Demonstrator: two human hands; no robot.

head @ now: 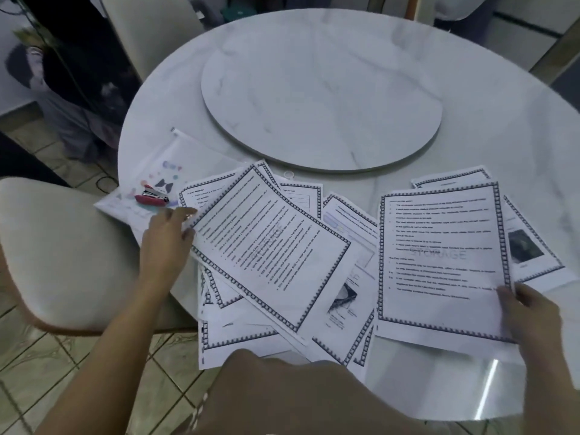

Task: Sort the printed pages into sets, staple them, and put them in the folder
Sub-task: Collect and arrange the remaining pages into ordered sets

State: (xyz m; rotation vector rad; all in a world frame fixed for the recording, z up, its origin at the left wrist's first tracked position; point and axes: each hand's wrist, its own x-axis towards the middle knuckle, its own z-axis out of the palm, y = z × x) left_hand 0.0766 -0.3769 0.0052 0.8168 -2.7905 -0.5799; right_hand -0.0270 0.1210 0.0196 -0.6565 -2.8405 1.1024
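Standing close, I see the right hand (pixel 530 312), its grip pinching the bottom corner of a straight page (pixel 439 255). The left hand (pixel 166 240) touches the side edge of a tilted page (pixel 270 246); I cannot tell if its grip holds it. The loose pile (pixel 342 309) hangs over the near edge of the desk (pixel 502 120). The clear folder (pixel 157 164) lies at the left edge, with the red stapler (pixel 151 196) on it. Wide smooth marble shows behind the pages.

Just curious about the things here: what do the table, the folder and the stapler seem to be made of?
Table: polished marble or a marble-look slab; grey veins, glare near the edge.
Folder: thin see-through plastic; the tabletop shows through it, slider strip along one edge.
Stapler: red shell, probably plastic, around shiny metal.
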